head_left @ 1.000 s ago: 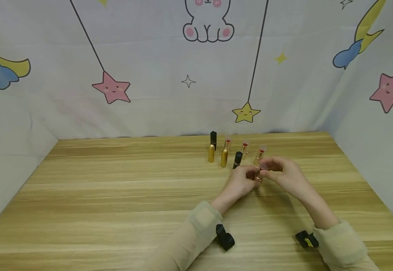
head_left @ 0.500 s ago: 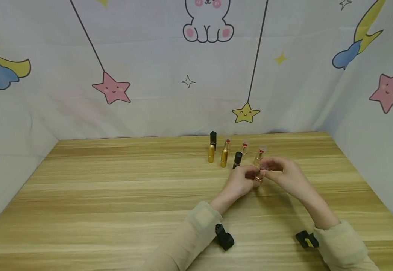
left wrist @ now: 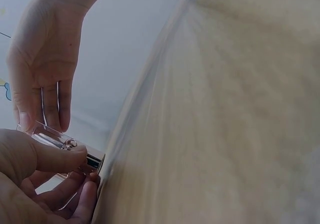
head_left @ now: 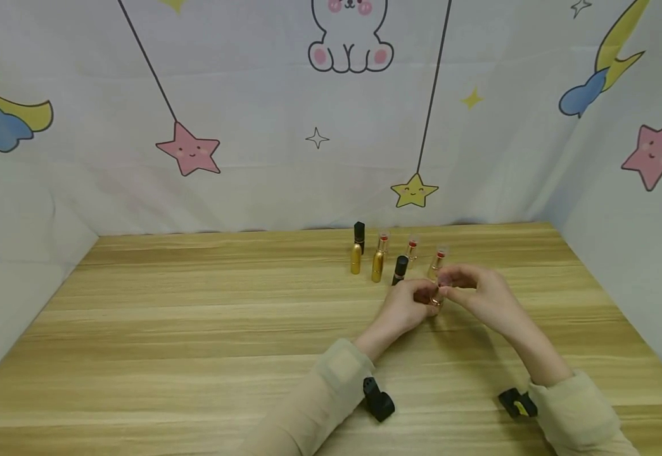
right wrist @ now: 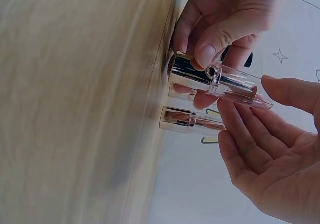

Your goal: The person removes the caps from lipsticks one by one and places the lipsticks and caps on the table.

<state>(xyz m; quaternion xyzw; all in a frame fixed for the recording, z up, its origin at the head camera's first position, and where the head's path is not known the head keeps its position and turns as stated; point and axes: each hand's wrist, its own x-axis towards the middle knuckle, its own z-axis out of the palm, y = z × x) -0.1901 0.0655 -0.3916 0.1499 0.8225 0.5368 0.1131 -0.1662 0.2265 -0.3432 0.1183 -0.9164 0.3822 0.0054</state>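
A lipstick (right wrist: 190, 73) with a shiny gold base and a clear cap (right wrist: 235, 84) stands near the right-middle of the table, its base close to the wood. My left hand (head_left: 407, 307) grips the gold base, thumb on the near side and fingers curled behind. At the upper end, my right hand (head_left: 481, 294) pinches the clear cap between thumb and fingers. The cap sits over the tube in the right wrist view. In the head view, the fingers hide most of this lipstick. Just behind it stands another clear-capped lipstick (head_left: 439, 259) with a red tip.
Two more red-tipped lipsticks (head_left: 413, 247) stand further back. To their left are two gold tubes (head_left: 377, 266), a black tube (head_left: 359, 234) at the rear and another black tube (head_left: 400, 268) near my left hand. A printed cloth (head_left: 251, 190) hangs behind the wooden table (head_left: 194, 335).
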